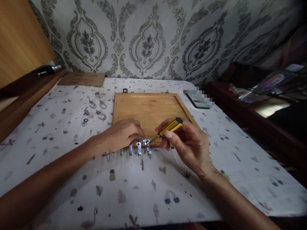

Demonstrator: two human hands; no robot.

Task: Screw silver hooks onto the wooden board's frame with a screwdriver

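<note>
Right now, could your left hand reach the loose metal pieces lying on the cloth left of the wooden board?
Probably yes: the left hand rests at the wooden board's near edge, and the loose metal pieces lie on open cloth nearby, unobstructed.

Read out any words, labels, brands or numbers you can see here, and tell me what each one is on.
No text here can be read.
Phone on the tablecloth: screen blurred out, unreadable.
Packet on the shelf at the right: coloured label, too blurred to read.
Screwdriver: yellow and black, no lettering visible.
</note>
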